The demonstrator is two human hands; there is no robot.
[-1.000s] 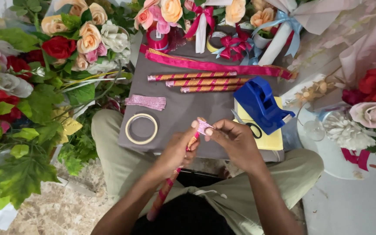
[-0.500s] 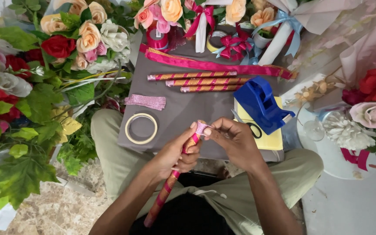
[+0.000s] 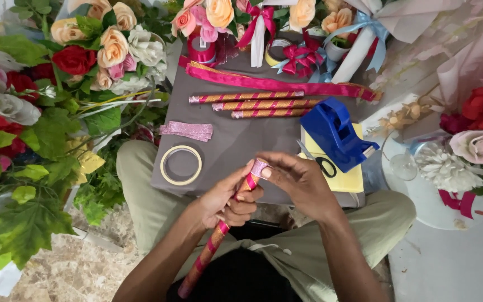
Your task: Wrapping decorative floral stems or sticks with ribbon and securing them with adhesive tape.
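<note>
Far to the left of the fingers, artificial roses (image 3: 93,47) and green leaves (image 3: 34,168) crowd the edge of the grey surface (image 3: 236,140). Just left of the fingers and a little beyond them lies a ring of clear tape (image 3: 180,165), with a strip of pink glitter ribbon (image 3: 186,131) past it. The left hand (image 3: 227,198) is clenched around a stick wrapped in gold and pink (image 3: 219,232), which slants from the lap up to the fingers. The right hand (image 3: 300,182) pinches the pink glitter wrap at the stick's top end between thumb and fingers. Well beyond the fingers lie three finished wrapped sticks (image 3: 252,104) side by side. Just right of the fingers a blue tape dispenser (image 3: 336,134) stands on a yellow pad (image 3: 347,179).
</note>
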